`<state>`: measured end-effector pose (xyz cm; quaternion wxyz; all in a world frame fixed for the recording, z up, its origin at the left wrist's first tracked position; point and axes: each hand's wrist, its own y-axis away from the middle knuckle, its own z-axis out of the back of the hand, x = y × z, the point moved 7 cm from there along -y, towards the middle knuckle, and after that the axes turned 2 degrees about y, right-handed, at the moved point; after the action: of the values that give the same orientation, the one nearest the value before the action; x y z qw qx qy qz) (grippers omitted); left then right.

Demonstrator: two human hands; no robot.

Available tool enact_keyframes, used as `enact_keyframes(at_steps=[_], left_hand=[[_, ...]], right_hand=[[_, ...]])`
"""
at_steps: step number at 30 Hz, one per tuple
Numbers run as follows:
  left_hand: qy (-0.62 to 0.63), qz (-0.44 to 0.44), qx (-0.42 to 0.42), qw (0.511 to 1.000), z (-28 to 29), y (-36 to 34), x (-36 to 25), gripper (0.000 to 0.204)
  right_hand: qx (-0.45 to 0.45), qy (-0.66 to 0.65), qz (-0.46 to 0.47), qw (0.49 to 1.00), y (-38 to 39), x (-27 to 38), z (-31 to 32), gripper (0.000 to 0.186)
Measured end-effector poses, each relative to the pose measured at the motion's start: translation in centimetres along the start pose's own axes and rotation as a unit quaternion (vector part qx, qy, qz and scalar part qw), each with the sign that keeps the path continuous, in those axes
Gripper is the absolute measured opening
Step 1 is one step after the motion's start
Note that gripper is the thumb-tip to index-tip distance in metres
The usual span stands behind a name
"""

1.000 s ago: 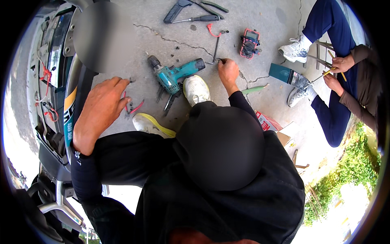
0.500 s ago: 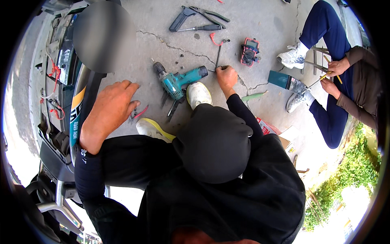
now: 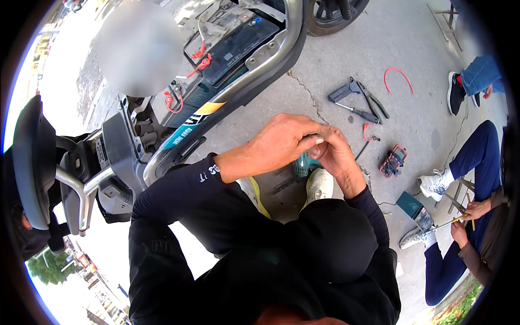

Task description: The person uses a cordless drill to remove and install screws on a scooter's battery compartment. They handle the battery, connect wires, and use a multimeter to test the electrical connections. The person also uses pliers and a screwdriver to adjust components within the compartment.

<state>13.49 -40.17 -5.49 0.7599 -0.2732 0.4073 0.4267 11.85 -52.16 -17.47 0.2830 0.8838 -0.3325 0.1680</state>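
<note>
My left hand (image 3: pixel 273 142) and my right hand (image 3: pixel 339 156) meet in front of me, with thumbs and fingertips pinched together. What they hold, if anything, is hidden among the fingers. Below them a teal cordless drill (image 3: pixel 301 166) lies on the ground by my shoe, mostly covered by my hands. Close to the right hand is a thin dark rod (image 3: pixel 364 149) on the concrete, with a short red wire (image 3: pixel 367 130) at its far end.
Left stands an electric vehicle with its black battery (image 3: pixel 241 50) and red leads exposed. Pliers (image 3: pixel 375 104), a screwdriver (image 3: pixel 364 114) and a red-cased multimeter (image 3: pixel 393 161) lie on the concrete. At right a seated person (image 3: pixel 470 222) holds a yellow-handled tool; another person's shoe (image 3: pixel 456 93) is beyond.
My right hand has left the rod on the ground and come up to meet my left hand. The view has swung left, bringing more of the vehicle into sight.
</note>
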Motion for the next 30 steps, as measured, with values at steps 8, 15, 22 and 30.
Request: enact_keyframes(at_steps=[8, 15, 22, 30], left_hand=[[0.052, 0.108, -0.129, 0.984, 2.7, 1.0, 1.3, 0.020], [-0.059, 0.018, -0.092, 0.994, 2.1, 1.3, 1.5, 0.014], [-0.007, 0.106, -0.031, 0.994, 1.6, 1.2, 1.6, 0.018], [0.066, 0.195, 0.025, 0.978, -0.6, 1.2, 3.9, 0.021]], right_hand=[[0.066, -0.073, -0.010, 0.995, -1.8, -0.6, -2.3, 0.017], [0.048, 0.058, -0.043, 0.996, -0.6, -1.8, -1.1, 0.020], [-0.107, 0.917, 0.032, 0.383, 3.8, -10.0, 11.7, 0.053], [-0.126, 0.886, 0.069, 0.440, 0.8, -11.0, 13.2, 0.050]])
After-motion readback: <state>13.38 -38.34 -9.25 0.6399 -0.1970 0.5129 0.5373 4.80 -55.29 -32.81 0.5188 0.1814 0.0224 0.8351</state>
